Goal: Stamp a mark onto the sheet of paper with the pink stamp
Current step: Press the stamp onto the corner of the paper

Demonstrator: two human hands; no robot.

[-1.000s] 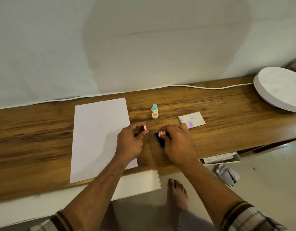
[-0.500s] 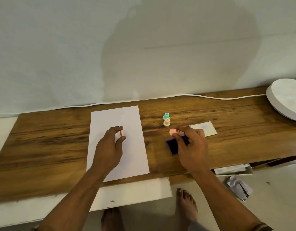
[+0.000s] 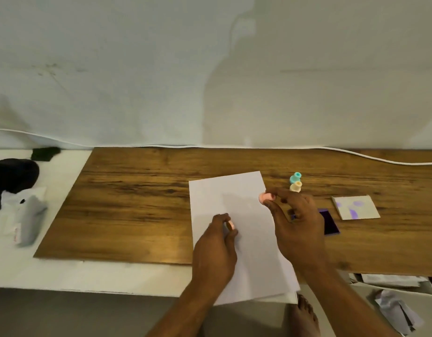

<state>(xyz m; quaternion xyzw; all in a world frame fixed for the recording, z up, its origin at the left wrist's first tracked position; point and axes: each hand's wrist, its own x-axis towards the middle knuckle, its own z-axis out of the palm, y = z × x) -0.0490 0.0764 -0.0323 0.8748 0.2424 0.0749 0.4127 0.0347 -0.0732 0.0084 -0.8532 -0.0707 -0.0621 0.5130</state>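
A white sheet of paper (image 3: 234, 198) lies on the wooden board (image 3: 137, 203). My right hand (image 3: 297, 222) pinches the pink stamp (image 3: 265, 197) at its fingertips, held just above the sheet's right edge. My left hand (image 3: 217, 244) rests on the sheet near its middle and holds a small pink cap (image 3: 230, 224) between thumb and fingers. A purple ink pad (image 3: 329, 222) lies on the board just right of my right hand, partly hidden by it.
A teal stamp (image 3: 295, 177) and a cream stamp (image 3: 295, 186) stand behind the right hand. A card with purple marks (image 3: 356, 206) lies farther right. A white cable (image 3: 380, 160) runs along the wall. Black and white items (image 3: 17, 190) sit at left.
My right hand has lifted the pink stamp off the ink pad and carried it left to the sheet's edge. My left hand with the cap has settled lower on the sheet.
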